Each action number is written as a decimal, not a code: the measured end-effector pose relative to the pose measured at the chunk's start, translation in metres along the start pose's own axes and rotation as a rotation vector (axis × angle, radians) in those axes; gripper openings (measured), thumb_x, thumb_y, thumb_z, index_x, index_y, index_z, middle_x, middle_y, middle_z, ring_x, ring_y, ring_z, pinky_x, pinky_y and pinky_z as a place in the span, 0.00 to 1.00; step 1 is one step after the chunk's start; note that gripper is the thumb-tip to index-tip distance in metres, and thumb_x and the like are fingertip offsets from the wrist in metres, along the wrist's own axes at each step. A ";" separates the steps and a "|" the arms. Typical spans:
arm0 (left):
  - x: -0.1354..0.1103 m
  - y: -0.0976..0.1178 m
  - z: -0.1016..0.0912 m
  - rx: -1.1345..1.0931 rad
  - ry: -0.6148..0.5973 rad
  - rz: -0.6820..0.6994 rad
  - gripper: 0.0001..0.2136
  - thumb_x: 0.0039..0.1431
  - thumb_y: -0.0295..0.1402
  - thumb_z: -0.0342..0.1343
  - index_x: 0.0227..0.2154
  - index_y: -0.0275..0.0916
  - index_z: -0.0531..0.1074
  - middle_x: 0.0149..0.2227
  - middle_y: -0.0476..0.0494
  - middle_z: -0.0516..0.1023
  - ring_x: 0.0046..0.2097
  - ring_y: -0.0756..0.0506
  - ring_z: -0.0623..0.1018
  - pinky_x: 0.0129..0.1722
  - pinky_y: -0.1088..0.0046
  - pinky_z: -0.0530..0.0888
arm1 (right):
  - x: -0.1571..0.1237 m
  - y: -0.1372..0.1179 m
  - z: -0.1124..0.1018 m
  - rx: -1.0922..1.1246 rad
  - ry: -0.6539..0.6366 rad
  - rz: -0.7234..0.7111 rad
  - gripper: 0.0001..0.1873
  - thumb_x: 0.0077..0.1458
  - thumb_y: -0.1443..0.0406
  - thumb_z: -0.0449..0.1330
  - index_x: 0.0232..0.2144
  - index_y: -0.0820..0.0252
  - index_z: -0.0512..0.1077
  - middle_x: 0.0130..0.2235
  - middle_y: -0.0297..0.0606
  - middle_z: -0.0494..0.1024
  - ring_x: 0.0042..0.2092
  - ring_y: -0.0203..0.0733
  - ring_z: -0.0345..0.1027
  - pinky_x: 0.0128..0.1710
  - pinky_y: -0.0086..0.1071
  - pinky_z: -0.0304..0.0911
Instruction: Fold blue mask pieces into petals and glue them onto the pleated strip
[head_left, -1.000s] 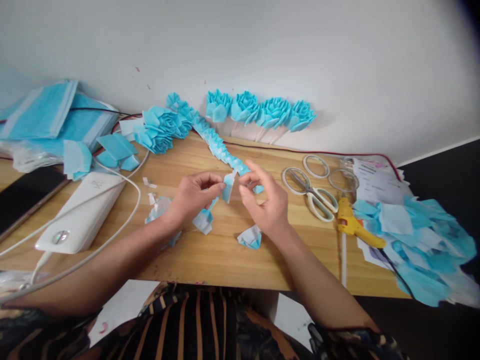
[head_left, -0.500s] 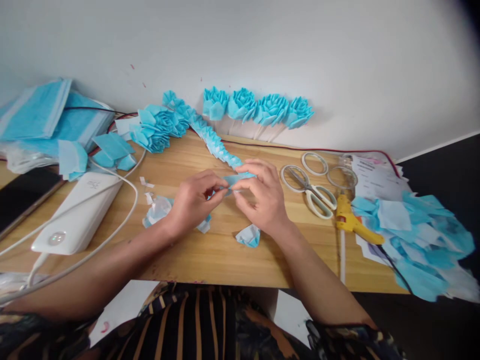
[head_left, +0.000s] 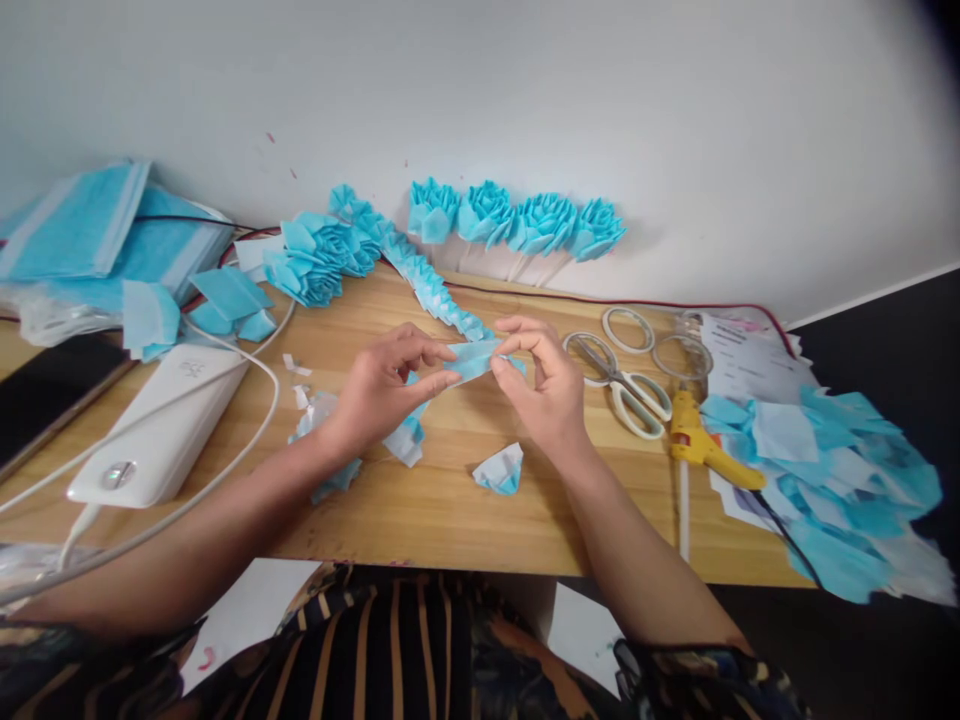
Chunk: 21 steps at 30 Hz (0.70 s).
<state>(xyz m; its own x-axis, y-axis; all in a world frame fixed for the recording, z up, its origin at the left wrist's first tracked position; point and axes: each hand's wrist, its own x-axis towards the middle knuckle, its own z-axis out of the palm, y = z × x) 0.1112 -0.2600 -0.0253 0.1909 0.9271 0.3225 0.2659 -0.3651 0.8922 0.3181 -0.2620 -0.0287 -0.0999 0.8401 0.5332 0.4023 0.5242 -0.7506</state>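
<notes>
Between my two hands a piece of light blue mask fabric (head_left: 474,360) is stretched flat above the desk. My left hand (head_left: 390,378) pinches its left end between thumb and fingers. On the other end, the thumb and fingers of my right hand (head_left: 541,385) are closed. Just beyond lies a row of folded blue petals (head_left: 429,285), running back toward several blue fabric flowers (head_left: 311,258). Nearer to me, a folded petal piece (head_left: 499,469) lies below my right hand, and a blue scrap (head_left: 406,440) lies beside my left wrist.
Scissors (head_left: 637,403), tape rings (head_left: 628,329) and a yellow glue gun (head_left: 697,440) lie to the right, beside a pile of blue fabric pieces (head_left: 847,470). Several stemmed flowers (head_left: 544,223) lean on the wall. At left are a white power bank (head_left: 161,425), a phone (head_left: 56,390) and blue masks (head_left: 75,225).
My hands have moved apart, the left slightly left and the right slightly right. More of the blue fabric now shows, pulled flat between them.
</notes>
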 end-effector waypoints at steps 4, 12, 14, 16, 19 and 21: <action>0.000 -0.006 0.002 0.113 -0.027 0.057 0.06 0.55 0.31 0.67 0.36 0.41 0.82 0.32 0.45 0.77 0.33 0.47 0.72 0.36 0.69 0.69 | 0.000 0.004 0.001 0.059 -0.004 0.036 0.02 0.58 0.66 0.62 0.35 0.52 0.72 0.50 0.39 0.78 0.56 0.47 0.72 0.59 0.47 0.65; 0.000 -0.010 0.002 0.108 -0.054 0.071 0.03 0.58 0.28 0.61 0.30 0.38 0.78 0.29 0.48 0.75 0.30 0.50 0.71 0.31 0.73 0.66 | 0.000 0.006 0.000 0.115 0.006 0.027 0.04 0.58 0.68 0.63 0.34 0.53 0.73 0.48 0.38 0.79 0.55 0.46 0.73 0.58 0.47 0.66; 0.001 -0.008 0.001 0.106 -0.087 0.049 0.04 0.59 0.29 0.60 0.29 0.37 0.77 0.27 0.49 0.74 0.29 0.50 0.70 0.30 0.73 0.66 | 0.001 0.006 0.000 0.113 0.017 0.010 0.04 0.57 0.69 0.63 0.33 0.53 0.74 0.45 0.37 0.80 0.52 0.45 0.73 0.57 0.46 0.67; 0.001 -0.006 0.001 0.109 -0.120 0.030 0.05 0.59 0.29 0.59 0.28 0.37 0.76 0.27 0.49 0.74 0.29 0.51 0.70 0.30 0.74 0.66 | 0.001 0.006 -0.001 0.116 0.029 -0.003 0.04 0.57 0.69 0.63 0.33 0.53 0.74 0.41 0.36 0.80 0.49 0.44 0.74 0.55 0.44 0.67; 0.000 -0.003 0.000 0.106 -0.117 -0.005 0.06 0.61 0.31 0.58 0.30 0.37 0.76 0.28 0.48 0.77 0.29 0.50 0.72 0.30 0.74 0.67 | 0.000 0.007 -0.001 0.133 0.059 0.029 0.05 0.57 0.68 0.63 0.35 0.53 0.73 0.37 0.33 0.79 0.44 0.42 0.75 0.50 0.40 0.69; 0.000 -0.002 -0.001 0.112 -0.054 -0.010 0.07 0.63 0.34 0.57 0.37 0.36 0.78 0.31 0.47 0.79 0.31 0.49 0.74 0.31 0.74 0.69 | -0.002 0.007 0.000 0.123 0.061 0.059 0.05 0.57 0.68 0.63 0.36 0.52 0.72 0.36 0.32 0.78 0.43 0.41 0.74 0.47 0.38 0.70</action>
<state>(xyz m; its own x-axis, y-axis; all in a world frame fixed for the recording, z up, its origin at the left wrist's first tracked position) 0.1098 -0.2591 -0.0265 0.2372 0.9259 0.2941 0.3713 -0.3661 0.8533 0.3209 -0.2596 -0.0346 -0.0222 0.8620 0.5064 0.2914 0.4901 -0.8215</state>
